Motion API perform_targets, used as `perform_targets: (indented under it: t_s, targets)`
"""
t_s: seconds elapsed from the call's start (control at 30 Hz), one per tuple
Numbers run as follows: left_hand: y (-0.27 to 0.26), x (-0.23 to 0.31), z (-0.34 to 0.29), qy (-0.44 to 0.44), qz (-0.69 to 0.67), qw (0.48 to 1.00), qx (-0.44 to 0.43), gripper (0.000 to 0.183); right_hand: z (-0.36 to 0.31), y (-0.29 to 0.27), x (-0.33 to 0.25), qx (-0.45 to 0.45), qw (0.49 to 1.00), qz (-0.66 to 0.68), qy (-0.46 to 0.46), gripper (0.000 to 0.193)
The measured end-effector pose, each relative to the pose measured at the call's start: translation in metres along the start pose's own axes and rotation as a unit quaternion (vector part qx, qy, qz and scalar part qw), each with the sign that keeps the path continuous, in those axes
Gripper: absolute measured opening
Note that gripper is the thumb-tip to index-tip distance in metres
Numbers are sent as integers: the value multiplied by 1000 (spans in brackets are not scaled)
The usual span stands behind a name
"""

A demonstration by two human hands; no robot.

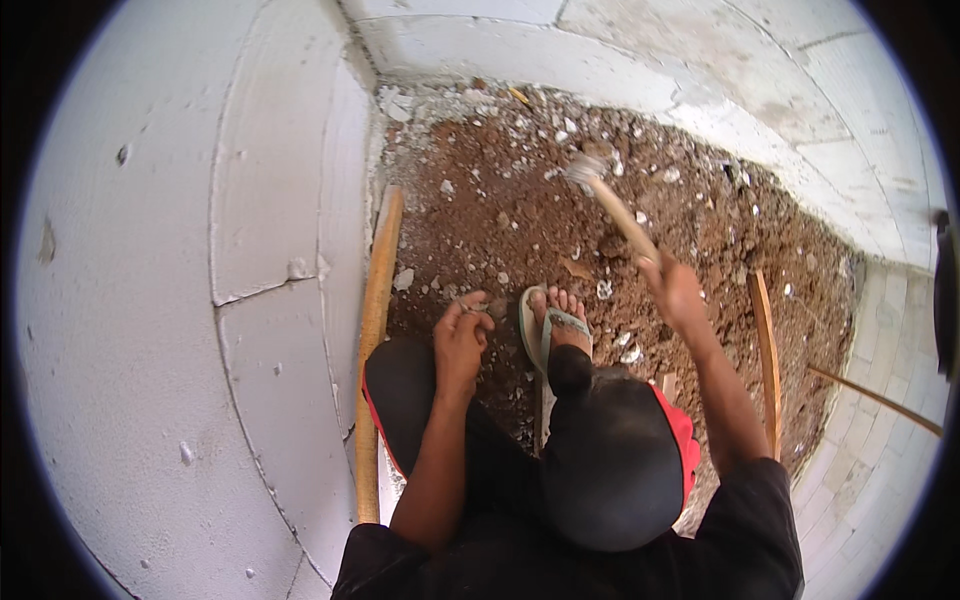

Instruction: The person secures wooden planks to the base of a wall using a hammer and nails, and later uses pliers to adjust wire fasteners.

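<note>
My right hand grips the wooden handle of a hammer, raised above the soil to the right of my foot. The hammer's head is smeared by motion at the far end of the handle. Beside my left knee, my left hand has its fingers curled in toward the thumb. What lies between them, if anything, is too small to make out. Below both hands is loose reddish-brown soil strewn with white chips. A foot in a pale flip-flop rests on it between my hands.
A wooden pole leans along the white block wall at my left. Another wooden piece stands beside my right forearm. A thin stick lies farther right. Block walls also close off the far side.
</note>
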State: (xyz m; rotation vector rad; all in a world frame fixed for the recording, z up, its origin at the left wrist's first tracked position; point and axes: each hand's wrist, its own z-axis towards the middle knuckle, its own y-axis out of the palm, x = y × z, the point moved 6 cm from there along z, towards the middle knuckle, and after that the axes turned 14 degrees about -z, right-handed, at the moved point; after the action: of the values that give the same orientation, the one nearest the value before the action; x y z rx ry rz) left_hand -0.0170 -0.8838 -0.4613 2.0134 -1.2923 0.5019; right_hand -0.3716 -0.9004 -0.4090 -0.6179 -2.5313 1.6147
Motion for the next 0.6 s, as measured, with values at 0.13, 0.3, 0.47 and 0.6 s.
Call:
perform_targets:
  t_s: [0.13,0.3,0.47,0.6]
  targets:
    - [2,3,0,41,-37,998,7,21,19,38,-127,-5,984,-33,-175,61]
    - [-3,2,-8,23,-75,997,13,24,17,113,-34,-88,982,-109,-123,64]
    - [7,14,-11,5,-57,998,9,26,-28,97,82,-83,990,-101,45,67]
    - [-2,16,-11,13,-95,995,22,26,-51,53,143,-39,970,-211,117,67]
